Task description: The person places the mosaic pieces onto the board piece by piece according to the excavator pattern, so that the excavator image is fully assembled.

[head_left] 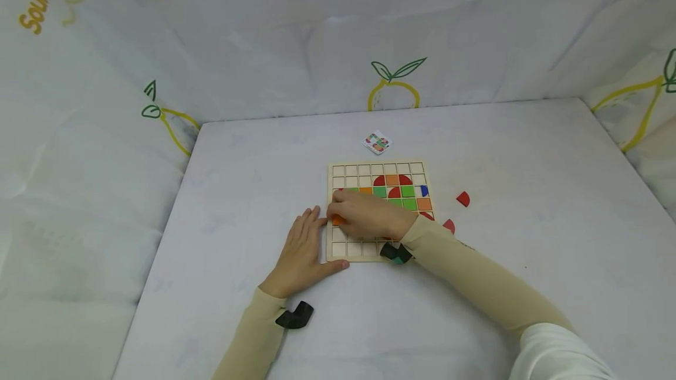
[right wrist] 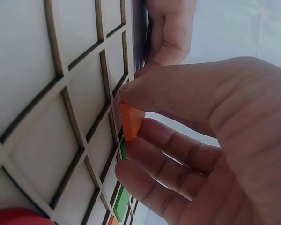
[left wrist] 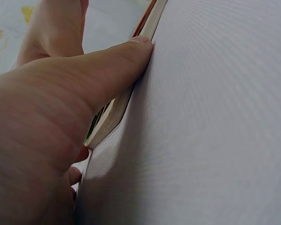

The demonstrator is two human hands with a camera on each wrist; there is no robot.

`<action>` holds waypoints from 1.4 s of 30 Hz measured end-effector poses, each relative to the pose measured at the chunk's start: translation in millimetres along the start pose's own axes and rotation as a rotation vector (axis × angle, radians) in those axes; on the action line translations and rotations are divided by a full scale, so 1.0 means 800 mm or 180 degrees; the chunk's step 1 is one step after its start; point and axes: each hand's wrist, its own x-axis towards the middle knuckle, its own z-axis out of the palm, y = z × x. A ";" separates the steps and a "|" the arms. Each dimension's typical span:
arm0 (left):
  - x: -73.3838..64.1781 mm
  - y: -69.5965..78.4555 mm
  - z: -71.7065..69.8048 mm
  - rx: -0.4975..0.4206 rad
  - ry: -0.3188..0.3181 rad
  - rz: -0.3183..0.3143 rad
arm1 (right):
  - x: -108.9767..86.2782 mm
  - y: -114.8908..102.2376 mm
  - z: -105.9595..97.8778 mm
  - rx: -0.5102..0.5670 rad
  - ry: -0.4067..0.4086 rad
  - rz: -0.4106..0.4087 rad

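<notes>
A wooden grid board (head_left: 340, 250) lies on the white table, partly filled with green, orange and red pieces. Over its left side, my right hand (head_left: 372, 214) pinches an orange square tile (right wrist: 131, 121) between thumb and fingers. In the right wrist view the tile stands on edge, close over the grid cells. My left hand (head_left: 301, 251) is at the board's near left corner, fingers extended along the left side. Its thumb (left wrist: 126, 54) touches the near edge in the left wrist view. The right hand and forearm hide part of the board's middle.
Two red quarter-circle pieces lie right of the board, one farther out (head_left: 463, 199) and one close to the sleeve (head_left: 449, 226). A small patterned card (head_left: 377, 142) sits beyond the far edge. White cloth with fruit prints (head_left: 393, 92) hangs around the table.
</notes>
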 end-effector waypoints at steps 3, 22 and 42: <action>0.000 0.000 0.000 0.0004 0.0002 0.0005 | -0.001 -0.002 0.000 -0.0006 -0.0001 0.0017; 0.002 0.002 -0.001 0.0070 0.0035 0.0046 | -0.006 0.001 -0.006 0.0095 -0.0090 0.0148; 0.002 0.001 0.003 0.0135 0.0034 -0.0062 | -0.122 0.061 -0.059 0.0484 0.0469 0.0877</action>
